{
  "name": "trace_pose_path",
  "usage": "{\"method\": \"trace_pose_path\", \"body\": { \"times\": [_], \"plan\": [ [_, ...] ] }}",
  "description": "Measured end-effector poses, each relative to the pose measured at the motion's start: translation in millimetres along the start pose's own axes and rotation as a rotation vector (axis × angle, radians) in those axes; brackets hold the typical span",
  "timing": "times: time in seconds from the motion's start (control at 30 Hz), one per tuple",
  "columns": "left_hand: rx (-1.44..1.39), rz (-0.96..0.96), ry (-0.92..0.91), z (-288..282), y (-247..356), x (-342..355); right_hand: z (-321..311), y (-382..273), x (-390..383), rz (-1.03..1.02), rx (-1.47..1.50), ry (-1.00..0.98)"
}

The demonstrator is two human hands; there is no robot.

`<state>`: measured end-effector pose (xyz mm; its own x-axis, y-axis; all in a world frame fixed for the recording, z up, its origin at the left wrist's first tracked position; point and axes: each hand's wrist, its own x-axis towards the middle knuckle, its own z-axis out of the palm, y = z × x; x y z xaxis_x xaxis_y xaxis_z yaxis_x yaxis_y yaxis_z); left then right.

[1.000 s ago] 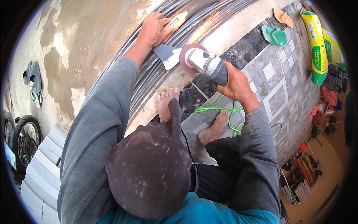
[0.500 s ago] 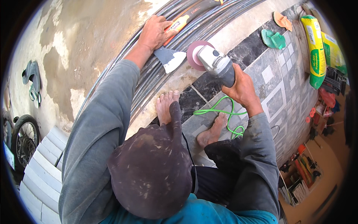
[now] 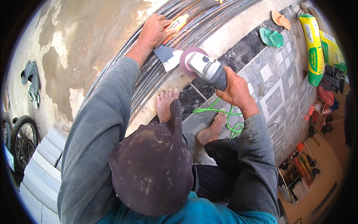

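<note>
My left hand [image 3: 153,33] is closed on the orange and black handle of an axe [image 3: 162,53], close to its head. The axe lies across a bundle of dark bars, its grey blade with a bright bare edge pointing toward my foot. In my right hand [image 3: 235,89] is an angle grinder [image 3: 205,67], gripped by its dark body. The grinder's pinkish disc [image 3: 184,62] overlaps the bright edge of the blade; whether they touch I cannot tell. A green cord [image 3: 212,110] lies in loops below my right hand.
Long dark bars [image 3: 143,87] run in a curve beneath the axe. Green sandals [image 3: 271,37] and orange sandals [image 3: 280,19] lie on the tiles, near yellow-green sacks [image 3: 314,50]. Stacked pale slabs [image 3: 39,173] and a motorcycle wheel [image 3: 25,140] stand at left.
My right hand has brought the grinder left and slightly nearer to me, so the disc now overlaps the blade's edge. My left hand stays on the axe handle.
</note>
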<state>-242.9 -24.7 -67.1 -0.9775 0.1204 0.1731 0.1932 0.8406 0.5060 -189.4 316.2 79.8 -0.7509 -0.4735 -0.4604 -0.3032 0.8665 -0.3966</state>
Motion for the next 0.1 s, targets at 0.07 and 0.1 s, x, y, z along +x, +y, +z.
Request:
{"method": "trace_pose_path", "body": {
  "times": [0.07, 0.1],
  "plan": [
    [-0.028, 0.0, -0.009, -1.9, 0.2, 0.3, 9.4, 1.1, -2.7, -0.095, -0.019, -0.045],
    [-0.043, -0.001, -0.014, -3.4, 0.1, 0.8, 11.8, -2.8, -5.4, -0.122, -0.026, -0.092]
  ]
}}
